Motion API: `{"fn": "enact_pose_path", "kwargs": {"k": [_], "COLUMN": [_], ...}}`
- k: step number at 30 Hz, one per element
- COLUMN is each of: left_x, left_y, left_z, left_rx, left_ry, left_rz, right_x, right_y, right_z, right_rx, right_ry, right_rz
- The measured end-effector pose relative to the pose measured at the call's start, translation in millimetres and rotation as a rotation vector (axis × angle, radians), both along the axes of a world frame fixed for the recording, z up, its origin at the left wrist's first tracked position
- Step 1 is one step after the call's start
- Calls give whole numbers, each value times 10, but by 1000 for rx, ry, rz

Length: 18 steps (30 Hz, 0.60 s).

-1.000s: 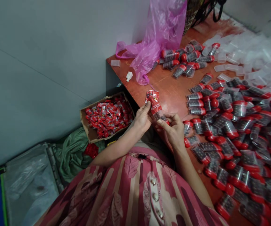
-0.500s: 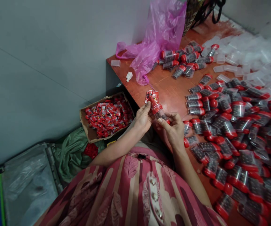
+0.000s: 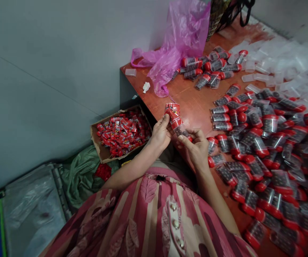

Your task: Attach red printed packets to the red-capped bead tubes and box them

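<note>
Two hands [image 3: 162, 132] [image 3: 198, 148] hold red packets [image 3: 174, 109] and a container [image 3: 181, 131] by bare table edge [image 3: 146, 100].

The single head view looks forward and down. It sits near, above and behind the hands [image 3: 198, 148].

There are dozens of containers [image 3: 270, 124], one carton [image 3: 97, 144]

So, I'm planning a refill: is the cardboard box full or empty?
The cardboard box isn't empty: red packets cover most of its inside. Whether full, I cannot tell: depth is hidden.
</note>
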State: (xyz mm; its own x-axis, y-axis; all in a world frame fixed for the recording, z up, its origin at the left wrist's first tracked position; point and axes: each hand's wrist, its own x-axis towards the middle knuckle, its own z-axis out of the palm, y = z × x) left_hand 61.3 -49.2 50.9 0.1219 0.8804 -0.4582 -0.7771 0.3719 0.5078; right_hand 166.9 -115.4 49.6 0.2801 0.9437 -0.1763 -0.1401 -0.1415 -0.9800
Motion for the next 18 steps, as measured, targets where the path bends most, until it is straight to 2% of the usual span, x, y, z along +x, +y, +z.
{"fn": "enact_pose_path", "kwargs": {"k": [5,10,18], "left_x": [11,5,0], "left_y": [-11,-14,6], "left_z": [24,41,64], "left_rx": [17,36,-9], "left_ry": [22,54,-18], "left_rz": [-33,7,7], "right_x": [4,-16,25], "right_y": [0,12,-13], "right_z": [-23,-7,-73], "right_rx": [19,31,58], "right_ry": [-34,-6,-115], "right_rz": [2,-1,-12]}}
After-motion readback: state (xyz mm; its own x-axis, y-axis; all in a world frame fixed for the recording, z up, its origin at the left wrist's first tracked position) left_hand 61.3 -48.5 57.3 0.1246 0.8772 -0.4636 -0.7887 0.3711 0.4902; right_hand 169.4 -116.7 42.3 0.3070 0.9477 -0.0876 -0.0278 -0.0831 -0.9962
